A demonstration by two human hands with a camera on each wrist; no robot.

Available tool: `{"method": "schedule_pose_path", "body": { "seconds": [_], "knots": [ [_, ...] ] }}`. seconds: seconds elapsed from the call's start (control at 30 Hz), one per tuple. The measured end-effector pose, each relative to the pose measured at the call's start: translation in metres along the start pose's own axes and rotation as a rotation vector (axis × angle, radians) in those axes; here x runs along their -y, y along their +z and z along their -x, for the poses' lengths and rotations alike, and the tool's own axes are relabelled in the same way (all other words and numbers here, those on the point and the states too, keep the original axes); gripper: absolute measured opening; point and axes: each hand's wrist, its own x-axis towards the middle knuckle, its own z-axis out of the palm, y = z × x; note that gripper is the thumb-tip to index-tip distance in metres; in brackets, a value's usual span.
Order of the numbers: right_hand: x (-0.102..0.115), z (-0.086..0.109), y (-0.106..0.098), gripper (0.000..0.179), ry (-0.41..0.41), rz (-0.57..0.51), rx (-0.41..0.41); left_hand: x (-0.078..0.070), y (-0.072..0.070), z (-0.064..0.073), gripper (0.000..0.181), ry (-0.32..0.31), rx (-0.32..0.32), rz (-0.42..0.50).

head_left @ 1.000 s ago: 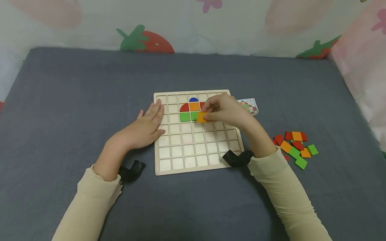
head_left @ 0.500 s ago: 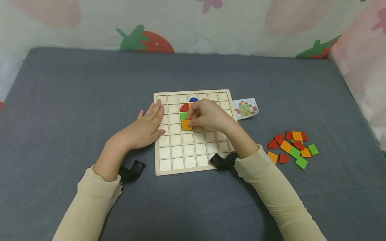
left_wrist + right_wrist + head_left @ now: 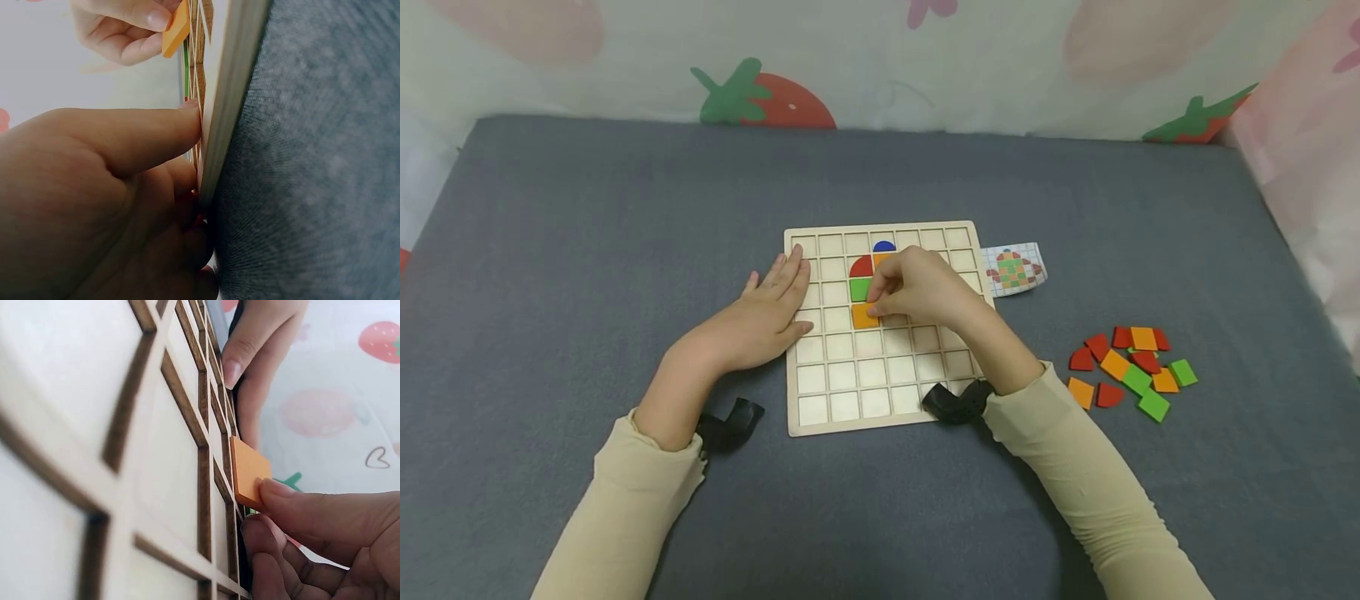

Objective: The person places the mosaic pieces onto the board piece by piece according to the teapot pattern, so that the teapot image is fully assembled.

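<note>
My right hand (image 3: 917, 287) pinches an orange square tile (image 3: 862, 316) between thumb and fingers. In the right wrist view that tile (image 3: 249, 472) stands tilted close over the grid of the wooden board (image 3: 820, 423). It overlaps the cell just below a green tile (image 3: 860, 290). Above the green one sit a red quarter-round tile (image 3: 862, 267) and a blue half-round tile (image 3: 883, 247). Part of the filled cells is hidden behind my right hand. With fingers stretched out, my left hand (image 3: 767, 321) rests on the board's left edge, its thumb (image 3: 162, 134) against the rim.
Right of the board lies a pattern card (image 3: 1015, 269) showing a coloured turtle-like figure. Farther right, loose red, orange and green tiles (image 3: 1137, 380) are heaped on the grey cloth (image 3: 625, 208). A printed curtain (image 3: 985, 67) hangs behind.
My right hand has carried the orange tile leftward and down to the cell below the green tile, uncovering the pattern card. My left hand has stayed at the board's edge.
</note>
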Motion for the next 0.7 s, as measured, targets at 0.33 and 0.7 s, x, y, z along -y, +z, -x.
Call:
{"method": "schedule_pose_path", "body": {
  "seconds": [0.33, 0.7],
  "knots": [
    [0.002, 0.002, -0.001, 0.007, -0.007, 0.013, -0.006, 0.0, 0.0, -0.001, 0.068, 0.012, -0.005, -0.007],
    [-0.005, 0.015, -0.017, 0.006, 0.004, -0.057, -0.011, 0.0, 0.0, -0.001, 0.069, 0.014, -0.006, 0.0]
  ]
}}
